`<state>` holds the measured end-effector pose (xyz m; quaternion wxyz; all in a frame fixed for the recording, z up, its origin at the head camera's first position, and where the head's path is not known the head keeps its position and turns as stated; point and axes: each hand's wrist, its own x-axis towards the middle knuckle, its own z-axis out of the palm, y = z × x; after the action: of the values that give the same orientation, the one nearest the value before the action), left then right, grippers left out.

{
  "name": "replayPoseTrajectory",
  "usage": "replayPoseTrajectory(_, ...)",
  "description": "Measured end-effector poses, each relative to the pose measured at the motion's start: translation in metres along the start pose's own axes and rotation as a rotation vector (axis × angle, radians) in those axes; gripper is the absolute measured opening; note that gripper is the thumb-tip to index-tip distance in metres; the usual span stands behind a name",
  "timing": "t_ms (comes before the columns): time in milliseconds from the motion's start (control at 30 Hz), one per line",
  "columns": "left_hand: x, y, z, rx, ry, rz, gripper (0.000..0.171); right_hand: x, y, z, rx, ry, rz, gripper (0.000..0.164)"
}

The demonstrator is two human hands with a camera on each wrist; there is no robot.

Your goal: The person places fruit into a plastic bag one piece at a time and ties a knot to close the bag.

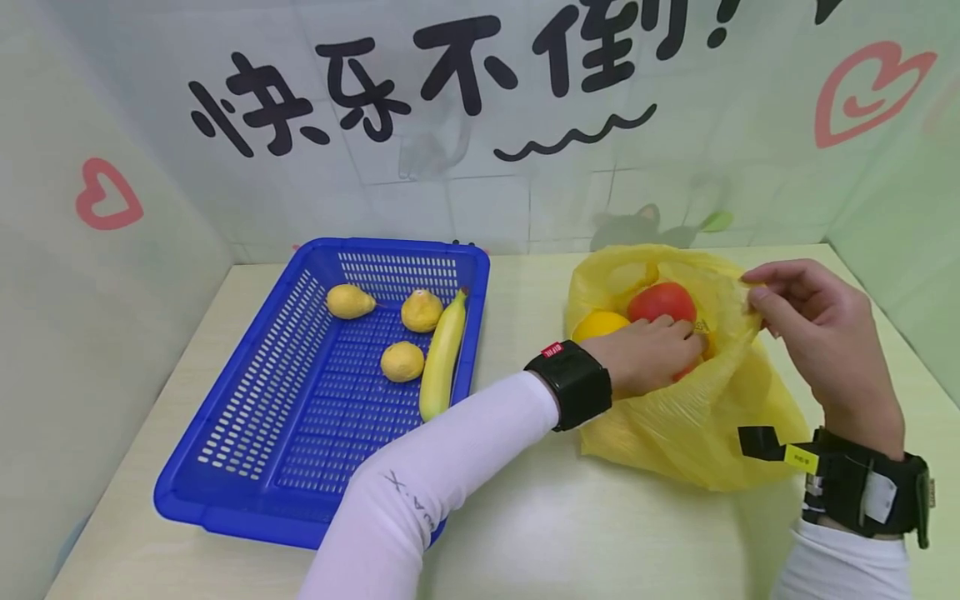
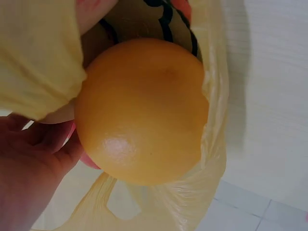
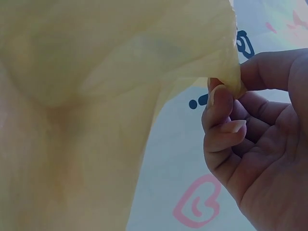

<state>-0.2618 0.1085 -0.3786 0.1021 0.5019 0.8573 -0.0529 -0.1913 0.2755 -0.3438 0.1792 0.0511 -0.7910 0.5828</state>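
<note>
A yellow plastic bag (image 1: 675,433) stands on the table at right, its mouth spread. My right hand (image 1: 832,333) pinches the bag's rim between thumb and fingers, as the right wrist view also shows at the hand (image 3: 260,130). Into the mouth reaches my left hand (image 1: 648,354), its fingers bent down among the fruit beside a round red fruit (image 1: 662,302). A red-pink thing (image 2: 90,161) shows by its fingers in the left wrist view; I cannot tell whether they grip it. Close to that hand lies a large round orange-yellow fruit (image 2: 144,113).
A blue plastic basket (image 1: 176,492) sits at left on the light table (image 1: 540,517). In it lie a banana (image 1: 444,354), a yellow pear-shaped fruit (image 1: 350,302) and two rounder yellow fruits (image 1: 402,362). A printed wall (image 1: 480,200) stands close behind.
</note>
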Motion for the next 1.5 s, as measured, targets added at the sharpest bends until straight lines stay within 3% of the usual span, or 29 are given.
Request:
replayPoseTrajectory(300,-0.001,-0.001,-0.001,-0.078,-0.004,0.011,0.033,0.0,0.0,-0.001,0.029,-0.004,-0.009,0.015)
replayPoseTrajectory(500,-0.002,-0.003,-0.011,-0.096,0.025,0.043,0.031,0.001,0.001,-0.001,0.082,-0.013,-0.022,0.015)
replayPoseTrajectory(733,-0.018,-0.017,-0.028,-0.164,0.071,0.097,0.036,0.002,0.002,0.0,0.074,-0.011,-0.039,0.015)
replayPoseTrajectory(900,-0.032,-0.031,-0.038,-0.223,0.09,0.103,0.033,0.002,0.003,0.002,-0.023,0.004,-0.037,0.015)
replayPoseTrajectory(1067,-0.054,-0.05,-0.05,-0.27,0.114,0.024,0.032,0.001,0.001,0.002,-0.162,0.024,-0.007,0.015)
replayPoseTrajectory(1300,-0.098,-0.083,-0.063,-0.322,0.182,-0.138,0.034,0.001,0.0,0.004,-0.166,0.024,-0.003,0.015)
replayPoseTrajectory(1500,-0.129,-0.107,-0.058,-0.302,0.259,-0.294,0.032,0.001,0.0,0.006,-0.176,0.022,0.011,0.014)
